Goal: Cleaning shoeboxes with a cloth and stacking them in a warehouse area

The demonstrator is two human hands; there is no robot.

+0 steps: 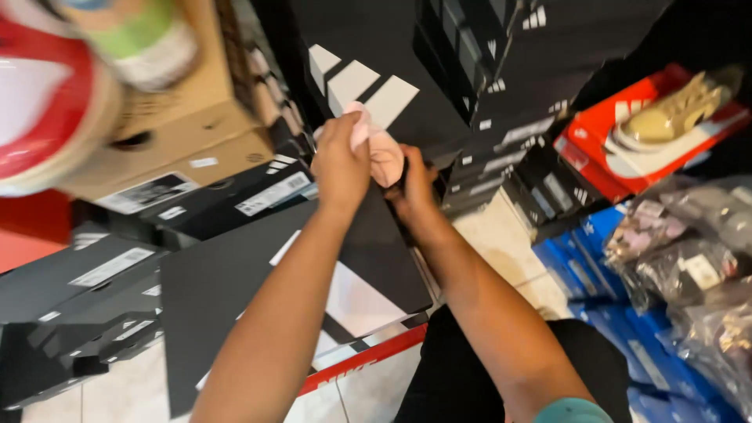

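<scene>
From my head camera, my left hand and right hand both grip a pink cloth, fingers closed around it, just above a black shoe box. Brown boxes sit left, a red box right.

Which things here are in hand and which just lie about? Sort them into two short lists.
In hand:
- pink cloth, held by the left hand and right hand
- large black box with white stripes, right behind the cloth

Lying about:
- red box with a beige shoe
- blue boxes
- brown cardboard box
- bagged shoes
</scene>
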